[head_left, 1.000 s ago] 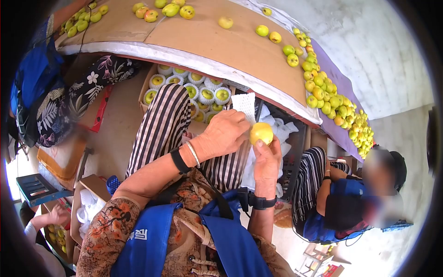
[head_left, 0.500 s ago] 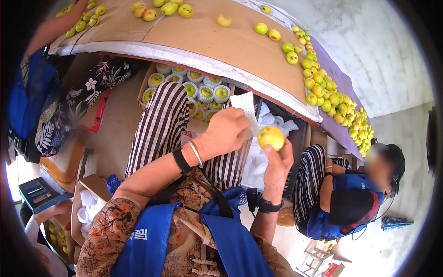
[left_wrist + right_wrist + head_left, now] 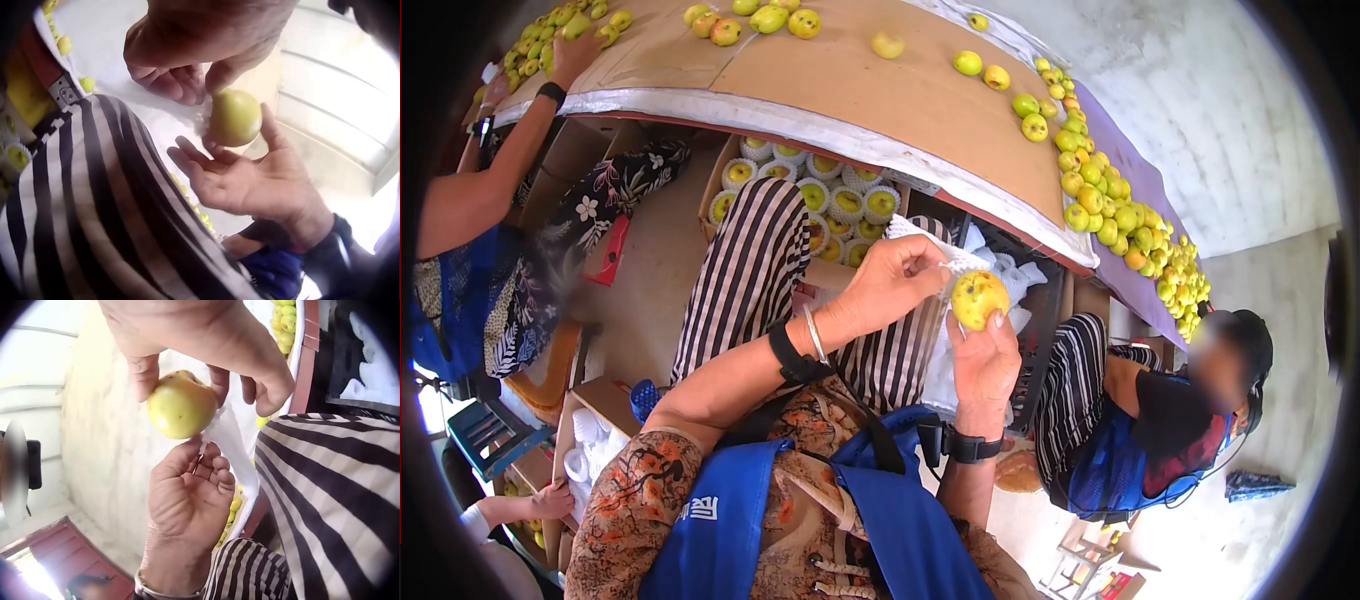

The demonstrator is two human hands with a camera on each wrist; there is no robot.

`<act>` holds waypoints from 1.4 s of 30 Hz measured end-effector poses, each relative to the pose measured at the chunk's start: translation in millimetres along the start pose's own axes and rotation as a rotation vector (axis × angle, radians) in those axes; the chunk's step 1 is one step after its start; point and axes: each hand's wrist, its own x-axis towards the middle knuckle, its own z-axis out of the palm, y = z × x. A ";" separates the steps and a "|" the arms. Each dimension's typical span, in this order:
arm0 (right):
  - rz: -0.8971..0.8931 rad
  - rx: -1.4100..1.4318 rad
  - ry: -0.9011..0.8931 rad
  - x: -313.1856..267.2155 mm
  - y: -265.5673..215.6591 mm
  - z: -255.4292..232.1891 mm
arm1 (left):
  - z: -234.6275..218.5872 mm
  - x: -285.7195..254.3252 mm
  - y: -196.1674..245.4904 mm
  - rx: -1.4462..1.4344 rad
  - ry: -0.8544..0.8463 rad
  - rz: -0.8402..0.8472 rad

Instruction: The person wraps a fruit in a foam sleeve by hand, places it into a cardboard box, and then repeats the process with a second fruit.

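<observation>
My right hand holds a yellow-green apple at its fingertips, with brown spots facing the head camera. The right wrist view shows the thumb and fingers gripping the apple near its dimpled end. Close on the left, my left hand pinches a white foam net sleeve between thumb and fingertips. The sleeve hangs right beside the apple, which sits outside it. In the left wrist view the left fingertips are right at the apple's upper side.
Ahead stands a cardboard-covered table with loose apples and a heap of apples at its right. Under its edge is a box of foam-wrapped apples. White foam sleeves fill a black crate. One person sits right; another's arm reaches in left.
My right hand moved right, then back left, turning the apple so its spotted side faces up. The foam sleeve's upper end tipped left. The left person's arm now reaches the apples on the table.
</observation>
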 end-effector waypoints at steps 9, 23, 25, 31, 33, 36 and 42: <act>0.010 0.101 -0.169 -0.1 -2.4 -6.4 | 4.3 0.3 -16.0 -0.041 -0.133 -0.015; -0.005 0.214 -0.192 -8.5 -11.5 3.7 | 7.5 -6.4 6.5 0.301 0.009 0.069; 0.009 0.170 -0.206 -6.7 -12.2 1.2 | 8.8 -7.1 3.6 0.285 -0.022 0.136; 0.054 0.124 -0.167 -2.4 -14.2 3.5 | 3.3 -2.6 -6.2 -0.155 -0.135 -0.058; 0.063 0.148 -0.125 -2.3 -15.9 4.9 | 1.3 -2.6 -6.2 -0.115 -0.145 -0.087; 0.034 0.056 -0.114 1.0 -15.8 2.5 | 6.3 -2.3 -7.4 -0.064 -0.142 -0.099; -0.047 -0.031 -0.042 3.0 -10.8 9.7 | 9.3 -3.9 -7.3 0.028 -0.100 -0.057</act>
